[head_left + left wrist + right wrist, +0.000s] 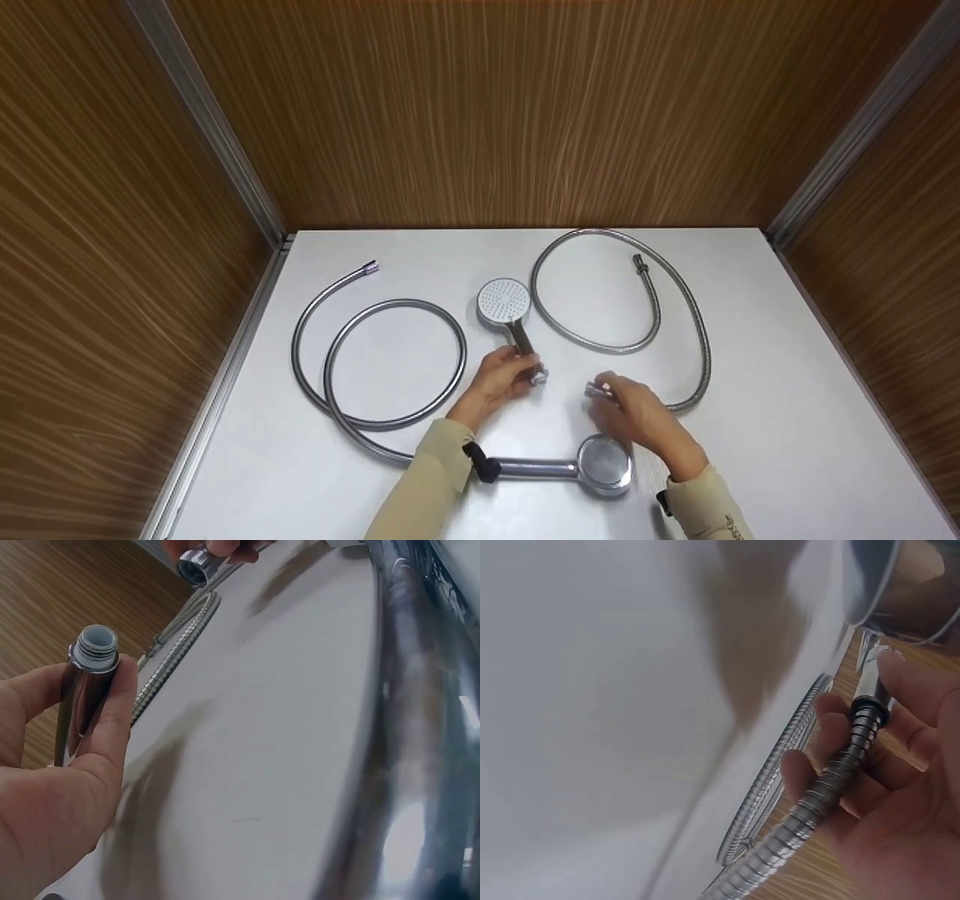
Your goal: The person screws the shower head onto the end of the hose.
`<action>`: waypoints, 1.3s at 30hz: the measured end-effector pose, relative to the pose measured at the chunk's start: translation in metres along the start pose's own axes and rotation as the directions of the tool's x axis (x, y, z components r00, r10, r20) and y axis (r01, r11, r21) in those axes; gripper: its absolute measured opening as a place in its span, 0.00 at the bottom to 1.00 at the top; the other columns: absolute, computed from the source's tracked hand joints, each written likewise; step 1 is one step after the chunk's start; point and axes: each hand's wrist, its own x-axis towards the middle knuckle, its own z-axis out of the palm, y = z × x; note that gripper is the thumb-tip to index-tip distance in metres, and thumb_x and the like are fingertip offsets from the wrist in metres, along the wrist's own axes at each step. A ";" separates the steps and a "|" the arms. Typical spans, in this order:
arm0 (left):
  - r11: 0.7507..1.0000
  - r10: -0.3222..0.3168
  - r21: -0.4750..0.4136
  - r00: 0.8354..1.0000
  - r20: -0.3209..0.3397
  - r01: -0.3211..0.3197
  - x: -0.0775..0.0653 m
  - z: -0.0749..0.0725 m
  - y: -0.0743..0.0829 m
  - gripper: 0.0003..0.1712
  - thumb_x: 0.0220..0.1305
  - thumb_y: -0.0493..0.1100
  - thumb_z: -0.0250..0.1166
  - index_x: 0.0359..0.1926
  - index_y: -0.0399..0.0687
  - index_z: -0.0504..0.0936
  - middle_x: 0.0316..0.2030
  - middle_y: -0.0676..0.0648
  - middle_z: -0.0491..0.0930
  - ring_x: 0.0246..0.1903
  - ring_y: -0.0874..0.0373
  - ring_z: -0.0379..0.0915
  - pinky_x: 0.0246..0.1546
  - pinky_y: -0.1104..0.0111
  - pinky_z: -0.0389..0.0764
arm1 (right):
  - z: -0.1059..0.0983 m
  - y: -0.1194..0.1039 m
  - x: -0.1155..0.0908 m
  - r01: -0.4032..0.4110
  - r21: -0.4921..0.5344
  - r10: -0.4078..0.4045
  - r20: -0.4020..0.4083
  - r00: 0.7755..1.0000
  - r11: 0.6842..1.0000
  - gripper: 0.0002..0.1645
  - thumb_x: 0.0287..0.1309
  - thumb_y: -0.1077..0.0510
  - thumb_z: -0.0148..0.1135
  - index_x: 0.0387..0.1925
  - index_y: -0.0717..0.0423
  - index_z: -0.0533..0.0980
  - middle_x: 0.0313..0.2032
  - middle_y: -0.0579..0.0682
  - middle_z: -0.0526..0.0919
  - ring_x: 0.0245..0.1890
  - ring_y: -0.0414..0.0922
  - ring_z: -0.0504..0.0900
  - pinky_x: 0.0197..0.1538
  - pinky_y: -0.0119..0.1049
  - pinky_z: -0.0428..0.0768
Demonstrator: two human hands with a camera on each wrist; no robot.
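Note:
My left hand [496, 381] grips a shower head [504, 301] by its handle, the white nozzle face turned up and the threaded end pointing toward my right hand. In the left wrist view that threaded end [97, 645] stands bare above the fingertips. My right hand [637, 411] pinches the metal end fitting [871, 679] of a shower hose [701, 337], its opening facing the handle. A gap separates fitting and thread. From the fitting the ribbed hose runs under the right palm and loops over the table's right side.
A second chrome shower head [604, 463] lies near the front, below both hands, its handle toward the left sleeve. Another hose [397, 304] lies coiled on the left of the white table [787, 375]. Wood-grain panels [480, 112] enclose the back and sides.

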 end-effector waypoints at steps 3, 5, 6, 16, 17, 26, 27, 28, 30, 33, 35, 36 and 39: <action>0.999 0.034 -0.012 0.999 -0.007 -0.034 0.000 0.001 0.000 0.21 0.69 0.32 0.69 0.59 0.30 0.75 0.33 0.46 0.87 0.34 0.58 0.87 0.40 0.68 0.91 | 0.001 0.000 0.000 0.043 -0.008 -0.043 -0.014 0.999 0.999 0.11 0.66 0.65 0.68 0.48 0.56 0.80 0.38 0.48 0.87 0.36 0.44 0.84 0.43 0.45 0.86; 0.998 0.053 -0.032 0.999 -0.005 -0.053 -0.002 0.003 0.001 0.21 0.68 0.31 0.69 0.58 0.29 0.74 0.32 0.45 0.87 0.34 0.56 0.88 0.43 0.65 0.92 | 0.001 -0.001 0.000 0.055 -0.015 -0.056 -0.021 0.998 0.998 0.11 0.66 0.64 0.68 0.48 0.56 0.81 0.37 0.47 0.87 0.35 0.41 0.82 0.41 0.43 0.85; 0.997 0.066 -0.042 0.998 0.001 -0.065 -0.002 0.004 0.001 0.20 0.68 0.30 0.68 0.57 0.30 0.73 0.33 0.45 0.86 0.34 0.56 0.88 0.45 0.63 0.92 | 0.001 -0.002 0.001 0.057 -0.016 -0.058 -0.022 0.998 0.998 0.10 0.66 0.64 0.69 0.48 0.55 0.81 0.36 0.46 0.87 0.34 0.40 0.81 0.40 0.42 0.84; 0.988 0.116 -0.107 0.993 0.030 -0.112 -0.009 0.019 0.004 0.18 0.68 0.27 0.67 0.54 0.33 0.71 0.35 0.42 0.88 0.35 0.54 0.89 0.49 0.60 0.92 | 0.005 -0.008 0.005 0.064 -0.006 -0.065 -0.051 0.997 0.998 0.13 0.67 0.60 0.71 0.51 0.55 0.82 0.38 0.45 0.88 0.34 0.38 0.81 0.40 0.39 0.84; 0.988 0.119 -0.104 0.992 0.029 -0.116 -0.009 0.021 0.004 0.19 0.68 0.27 0.67 0.55 0.33 0.71 0.35 0.42 0.88 0.35 0.54 0.89 0.49 0.60 0.92 | 0.006 -0.009 0.005 0.066 -0.008 -0.066 -0.056 0.996 0.998 0.13 0.67 0.60 0.71 0.51 0.55 0.82 0.39 0.45 0.88 0.35 0.39 0.82 0.41 0.39 0.85; 0.977 0.168 -0.127 0.986 -0.019 -0.169 -0.013 0.034 0.003 0.25 0.67 0.27 0.68 0.59 0.32 0.65 0.37 0.40 0.88 0.35 0.55 0.88 0.52 0.57 0.91 | 0.011 -0.020 0.011 0.051 0.016 -0.049 -0.087 0.995 0.999 0.11 0.68 0.57 0.71 0.50 0.53 0.84 0.39 0.45 0.88 0.40 0.45 0.89 0.46 0.44 0.89; 0.975 0.179 -0.126 0.984 -0.023 -0.181 -0.014 0.035 0.002 0.25 0.67 0.27 0.68 0.59 0.32 0.65 0.37 0.41 0.88 0.35 0.55 0.88 0.52 0.56 0.91 | 0.011 -0.021 0.012 0.040 0.013 -0.038 -0.093 0.995 0.999 0.11 0.67 0.57 0.71 0.49 0.53 0.84 0.39 0.44 0.88 0.39 0.45 0.89 0.45 0.44 0.89; 0.974 0.188 -0.126 0.982 -0.028 -0.190 -0.014 0.035 0.002 0.25 0.67 0.27 0.68 0.58 0.33 0.66 0.37 0.41 0.87 0.35 0.55 0.88 0.52 0.56 0.91 | 0.011 -0.022 0.013 0.031 0.008 -0.030 -0.101 0.994 0.999 0.10 0.67 0.57 0.71 0.49 0.53 0.84 0.38 0.44 0.87 0.39 0.45 0.88 0.45 0.44 0.89; 0.968 0.211 -0.128 0.977 -0.039 -0.214 -0.015 0.036 0.001 0.24 0.67 0.26 0.68 0.57 0.34 0.66 0.36 0.43 0.87 0.36 0.55 0.88 0.53 0.54 0.91 | 0.012 -0.024 0.014 0.011 -0.005 -0.012 -0.111 0.994 1.000 0.10 0.67 0.57 0.72 0.48 0.53 0.85 0.36 0.43 0.86 0.38 0.44 0.87 0.44 0.44 0.88; 0.965 0.233 -0.107 0.971 -0.054 -0.238 -0.017 0.036 0.000 0.23 0.67 0.27 0.68 0.56 0.34 0.66 0.36 0.44 0.86 0.38 0.52 0.88 0.53 0.53 0.90 | 0.013 -0.026 0.016 -0.010 -0.018 0.008 -0.132 0.991 1.000 0.11 0.66 0.57 0.73 0.48 0.54 0.85 0.36 0.45 0.87 0.37 0.45 0.87 0.43 0.46 0.88; 0.965 0.238 -0.101 0.970 -0.058 -0.242 -0.018 0.036 -0.001 0.23 0.67 0.26 0.67 0.56 0.33 0.66 0.36 0.43 0.85 0.39 0.51 0.88 0.53 0.52 0.90 | 0.013 -0.028 0.017 -0.016 -0.021 0.013 -0.143 0.990 1.000 0.12 0.65 0.56 0.73 0.48 0.55 0.85 0.36 0.46 0.87 0.37 0.46 0.88 0.43 0.47 0.88; 0.966 0.235 -0.097 0.970 -0.061 -0.240 -0.018 0.036 -0.001 0.23 0.67 0.26 0.68 0.56 0.33 0.67 0.36 0.43 0.84 0.39 0.51 0.88 0.53 0.52 0.90 | 0.013 -0.029 0.018 -0.016 -0.022 0.013 -0.148 0.989 1.000 0.12 0.65 0.56 0.73 0.48 0.55 0.85 0.36 0.46 0.87 0.37 0.47 0.88 0.43 0.47 0.88; 0.966 0.236 -0.086 0.969 -0.076 -0.242 -0.018 0.036 -0.003 0.24 0.65 0.26 0.68 0.57 0.31 0.67 0.37 0.42 0.84 0.39 0.51 0.87 0.52 0.53 0.91 | 0.014 -0.032 0.019 -0.021 -0.031 0.016 -0.152 0.988 0.999 0.11 0.65 0.55 0.73 0.47 0.54 0.85 0.35 0.46 0.87 0.36 0.47 0.87 0.42 0.48 0.87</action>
